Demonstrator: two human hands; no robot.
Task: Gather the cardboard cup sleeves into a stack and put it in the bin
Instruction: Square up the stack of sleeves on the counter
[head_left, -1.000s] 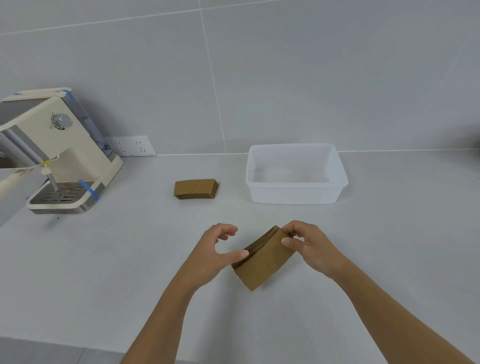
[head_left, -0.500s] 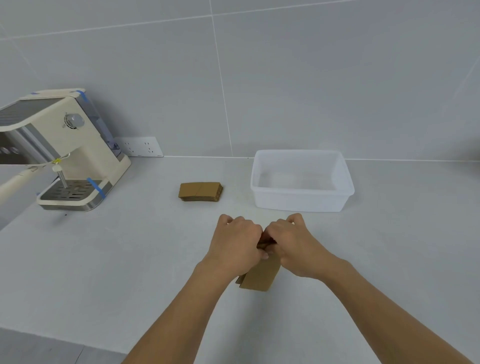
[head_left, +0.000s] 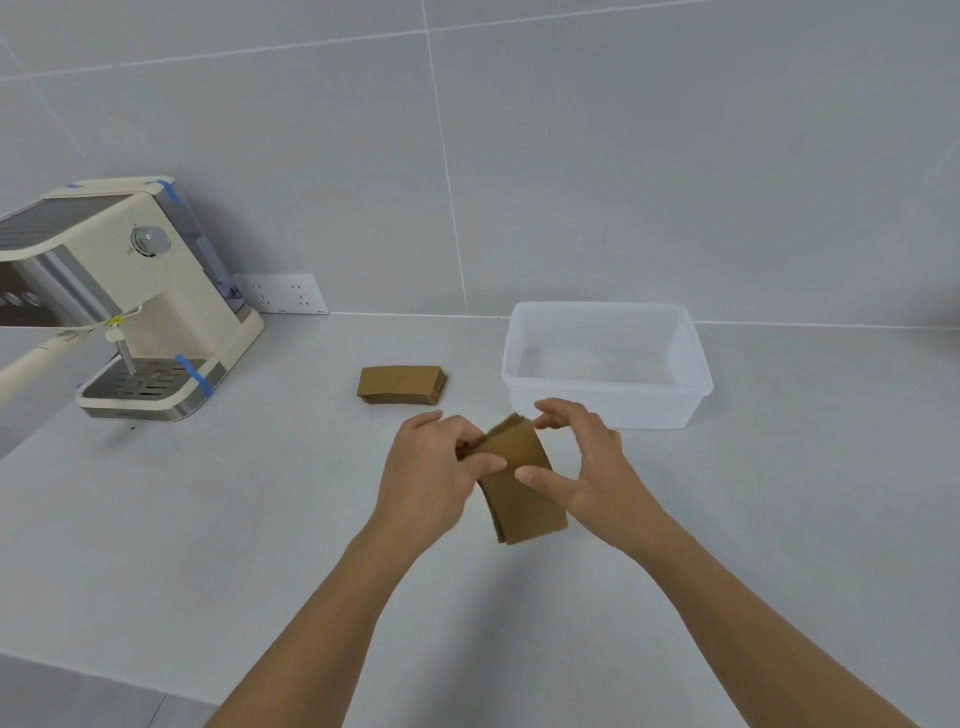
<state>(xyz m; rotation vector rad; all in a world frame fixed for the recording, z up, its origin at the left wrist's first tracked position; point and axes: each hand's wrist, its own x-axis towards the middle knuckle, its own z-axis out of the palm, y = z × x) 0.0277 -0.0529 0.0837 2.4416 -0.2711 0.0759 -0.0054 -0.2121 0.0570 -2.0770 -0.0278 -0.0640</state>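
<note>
Both hands on the stack (head_left: 522, 486), held just above the counter (head_left: 208, 519) in front of the bin (head_left: 608, 402). L hand (head_left: 431, 475) pinches its upper left edge; R hand (head_left: 587, 470) has thumb on the face, fingers at the top corner. Stack's long axis runs near-to-far, tilted. Bin lies ahead and right, so R hand is nearer. 2nd pile (head_left: 401, 384) sits ahead-left, nearer L hand.
</note>
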